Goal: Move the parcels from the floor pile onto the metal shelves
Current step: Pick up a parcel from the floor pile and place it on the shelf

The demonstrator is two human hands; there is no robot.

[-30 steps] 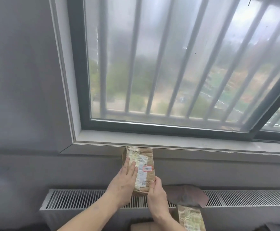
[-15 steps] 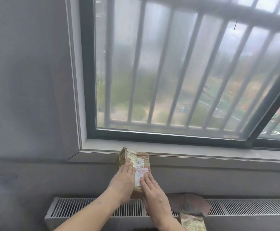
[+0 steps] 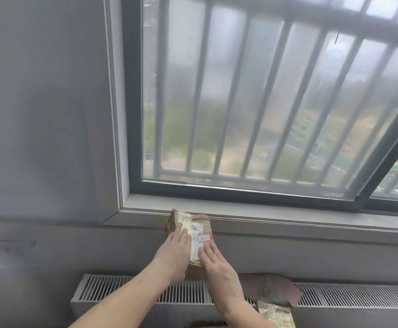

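A brown cardboard parcel (image 3: 200, 221) with a white label and a small red-bordered sticker stands upright on the white radiator (image 3: 113, 290), leaning against the grey wall just under the window sill (image 3: 299, 217). My left hand (image 3: 172, 254) lies flat on the parcel's left side, fingers together. My right hand (image 3: 217, 263) presses flat on its lower right face. The two hands hold the parcel against the wall. No metal shelf and no floor pile are in view.
A dark reddish-brown soft bag (image 3: 271, 288) lies on the radiator to the right of my hands. A second taped parcel (image 3: 276, 316) shows at the bottom edge. Above is a large barred window (image 3: 252, 102); grey wall fills the left.
The parcel has moved up and slightly left, closer to the sill. My right hand shifted from gripping its lower edge to lying flat on its face. The camera tilted upward.
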